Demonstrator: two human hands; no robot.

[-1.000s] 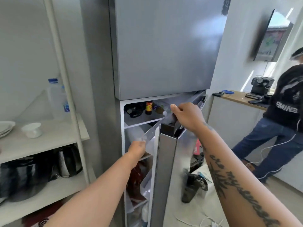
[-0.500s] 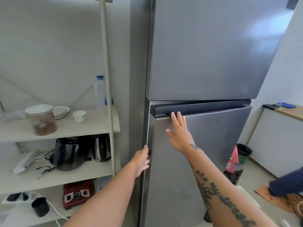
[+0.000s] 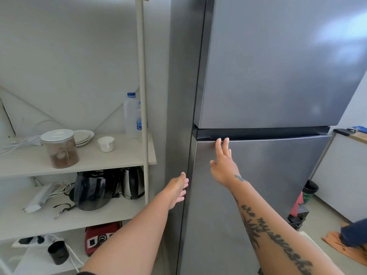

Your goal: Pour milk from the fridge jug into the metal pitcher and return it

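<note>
A tall grey fridge [image 3: 278, 76] fills the right of the view, and its lower door [image 3: 268, 185] is closed. My right hand [image 3: 223, 163] lies flat on the upper left part of that door, fingers spread, fingertips at the dark handle recess. My left hand [image 3: 177, 190] is open at the door's left edge, holding nothing. Neither the milk jug nor the metal pitcher shows anywhere.
A pale shelf unit [image 3: 119, 165] stands left of the fridge, with a lidded jar [image 3: 60, 148], plates, a white cup [image 3: 106, 143], water bottles [image 3: 132, 116], kettles [image 3: 133, 182] and a red appliance [image 3: 101, 238]. A white counter [image 3: 347, 175] and another person's leg [image 3: 354, 232] are at the right.
The lower fridge door, open a second ago, has swung shut under both hands. My right hand has gone from gripping the door's top to lying flat on it.
</note>
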